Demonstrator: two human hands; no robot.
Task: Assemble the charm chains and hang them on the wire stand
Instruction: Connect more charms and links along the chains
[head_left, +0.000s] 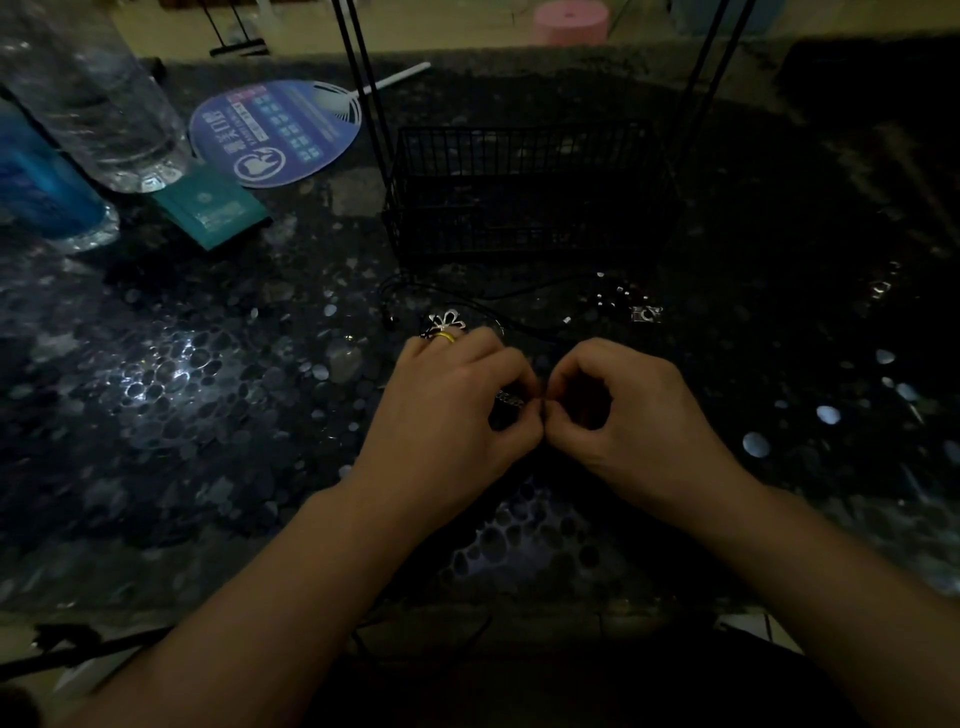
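My left hand (457, 410) and my right hand (623, 410) meet fingertip to fingertip over the dark table. Between the left fingers shows a short piece of silver chain (508, 399); the right thumb and forefinger pinch its end, where the detail is too dark to read. A silver flower charm (445, 319) lies just beyond my left knuckles. A black cord (524, 291) and small silver parts (645, 313) lie farther back. The black wire stand (524, 192), a basket with tall uprights, stands behind them.
A clear water bottle (104, 104) and a blue bottle (41, 182) stand at the far left. Beside them lie a teal packet (213, 208) and a round blue hand fan (275, 130). A pink round object (569, 23) sits beyond the table.
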